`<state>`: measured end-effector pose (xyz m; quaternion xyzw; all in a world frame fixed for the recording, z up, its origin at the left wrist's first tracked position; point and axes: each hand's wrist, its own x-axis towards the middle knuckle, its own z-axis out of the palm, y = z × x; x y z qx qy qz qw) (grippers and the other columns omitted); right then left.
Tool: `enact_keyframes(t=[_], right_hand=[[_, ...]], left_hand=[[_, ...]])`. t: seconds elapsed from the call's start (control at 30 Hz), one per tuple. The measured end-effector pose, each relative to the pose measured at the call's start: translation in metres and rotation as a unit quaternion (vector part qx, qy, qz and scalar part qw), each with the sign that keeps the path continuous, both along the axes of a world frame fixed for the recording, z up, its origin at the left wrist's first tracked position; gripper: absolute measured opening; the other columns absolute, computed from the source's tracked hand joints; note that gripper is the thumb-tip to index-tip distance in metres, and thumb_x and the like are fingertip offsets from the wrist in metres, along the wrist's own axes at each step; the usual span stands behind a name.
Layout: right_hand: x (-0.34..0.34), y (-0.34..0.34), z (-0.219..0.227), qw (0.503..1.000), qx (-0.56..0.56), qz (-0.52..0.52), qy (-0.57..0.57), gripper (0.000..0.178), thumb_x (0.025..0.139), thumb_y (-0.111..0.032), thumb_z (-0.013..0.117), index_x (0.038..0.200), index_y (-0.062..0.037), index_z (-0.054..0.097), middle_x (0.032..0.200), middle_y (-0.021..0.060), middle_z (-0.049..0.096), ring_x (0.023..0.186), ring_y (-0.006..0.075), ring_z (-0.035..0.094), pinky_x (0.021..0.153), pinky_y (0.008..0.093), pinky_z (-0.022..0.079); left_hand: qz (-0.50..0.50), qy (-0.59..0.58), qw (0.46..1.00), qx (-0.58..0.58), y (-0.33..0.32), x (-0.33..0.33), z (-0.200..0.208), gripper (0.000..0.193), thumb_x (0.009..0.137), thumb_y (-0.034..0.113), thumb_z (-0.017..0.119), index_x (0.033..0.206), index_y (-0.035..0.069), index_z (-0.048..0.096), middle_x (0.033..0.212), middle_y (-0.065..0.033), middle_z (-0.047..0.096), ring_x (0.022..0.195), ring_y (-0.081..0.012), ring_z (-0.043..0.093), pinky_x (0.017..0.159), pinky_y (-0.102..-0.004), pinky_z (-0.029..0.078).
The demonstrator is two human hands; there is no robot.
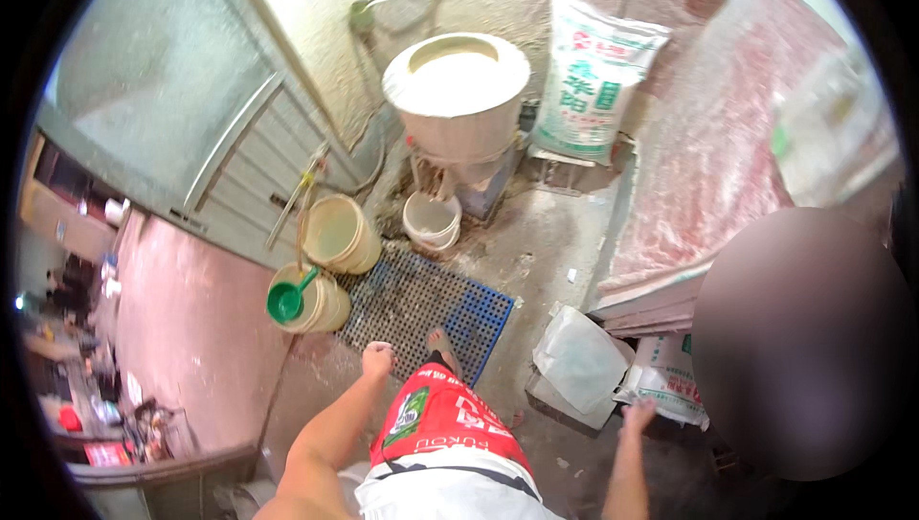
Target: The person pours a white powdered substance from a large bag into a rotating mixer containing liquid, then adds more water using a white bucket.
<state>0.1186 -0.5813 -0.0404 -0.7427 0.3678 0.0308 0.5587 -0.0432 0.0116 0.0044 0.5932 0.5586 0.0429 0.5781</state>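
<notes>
My left hand (pixel 379 359) hangs in front of me with its fingers curled in and nothing showing in it. It is nearest to a cream bucket (pixel 330 311) that has a green dipper (pixel 285 301) at its rim. Out to the right, my right hand (pixel 638 414) hangs low beside a white sack (pixel 667 378) with green and red print. Its fingers are small and blurred, and I cannot make out whether it touches the sack. A red apron (pixel 450 419) covers my front, over white clothing.
Ahead stands a big white round tub (pixel 458 127), with a white bucket (pixel 433 220) below it. A second cream bucket (pixel 340 233) borders a blue plastic floor grate (pixel 488 305). A full sack (pixel 593 84) leans on the wall. A dusty table (pixel 689 204) stands right; a blurred oval hides the area beside it.
</notes>
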Motion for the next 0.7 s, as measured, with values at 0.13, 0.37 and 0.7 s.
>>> enact_keyframes(t=[0.13, 0.37, 0.7], right_hand=[[-0.032, 0.131, 0.011, 0.998, 0.039, 0.041, 0.040, 0.052, 0.077, -0.001, 0.049, 0.126, -0.0093, 0.032, 0.113, 0.0097, 0.044, 0.092, 0.0185, 0.049, 0.061, 0.0326, 0.048], [0.018, 0.223, 0.016, 0.982, -0.038, 0.149, 0.106, 0.049, 0.077, -0.001, 0.047, 0.124, -0.0068, 0.034, 0.097, 0.0065, 0.046, 0.077, 0.0163, 0.050, 0.056, 0.0294, 0.049], [0.196, 0.527, 0.002, 0.812, -0.132, 0.565, -0.068, 0.042, 0.075, -0.003, 0.051, 0.116, -0.0046, 0.046, 0.096, 0.0114, 0.056, 0.079, 0.0195, 0.056, 0.063, 0.0299, 0.048]], left_hand=[[0.070, 0.074, 0.994, 0.051, 0.050, -0.054, -0.034, 0.008, 0.073, 0.006, 0.052, 0.079, 0.002, 0.056, 0.059, -0.0084, 0.057, 0.049, -0.0159, 0.056, 0.045, -0.0285, 0.045], [0.148, 0.071, 0.986, 0.011, 0.127, -0.035, -0.037, 0.010, 0.075, 0.008, 0.053, 0.081, 0.002, 0.057, 0.065, -0.0085, 0.059, 0.052, -0.0162, 0.058, 0.048, -0.0276, 0.045], [0.405, -0.019, 0.912, -0.061, 0.149, -0.081, -0.044, 0.007, 0.078, 0.002, 0.053, 0.084, 0.006, 0.053, 0.070, -0.0054, 0.053, 0.055, -0.0149, 0.056, 0.045, -0.0242, 0.044]])
